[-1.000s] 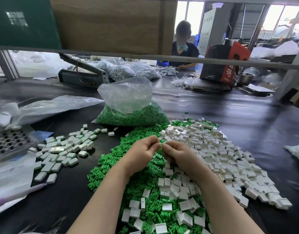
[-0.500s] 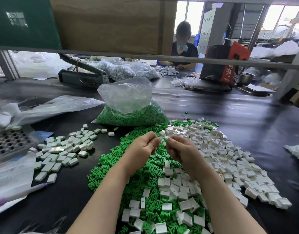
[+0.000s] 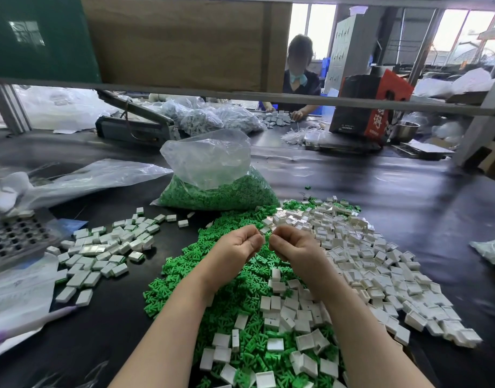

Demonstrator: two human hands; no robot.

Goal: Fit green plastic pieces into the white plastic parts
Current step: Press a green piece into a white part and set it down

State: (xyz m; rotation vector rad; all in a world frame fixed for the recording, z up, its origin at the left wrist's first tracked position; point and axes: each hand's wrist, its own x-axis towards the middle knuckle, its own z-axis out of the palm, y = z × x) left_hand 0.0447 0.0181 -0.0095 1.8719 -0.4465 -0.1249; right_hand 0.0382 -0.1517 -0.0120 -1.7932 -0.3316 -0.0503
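Observation:
My left hand [image 3: 236, 249] and my right hand [image 3: 295, 247] meet fingertip to fingertip above the heaps, all fingers curled. A small green piece [image 3: 267, 237] shows between them, pinched by my left hand. My right hand pinches a white part that its fingers almost wholly hide. Below lies a heap of loose green pieces [image 3: 182, 278], with a heap of white square parts [image 3: 380, 264] to its right. The two heaps mix near my forearms. Fitted white parts with green edges [image 3: 101, 253] lie spread at the left.
A clear bag of green pieces [image 3: 218, 191] stands behind the heaps. A perforated tray [image 3: 14, 239] and plastic bags [image 3: 87, 177] lie at the left. A metal bar [image 3: 240, 96] crosses overhead. A person [image 3: 299, 79] works across the black table [image 3: 408, 205], beside a red box [image 3: 375, 105].
Both hands have risen slightly and stayed together at the fingertips, working the small pieces between them. The heaps have not moved.

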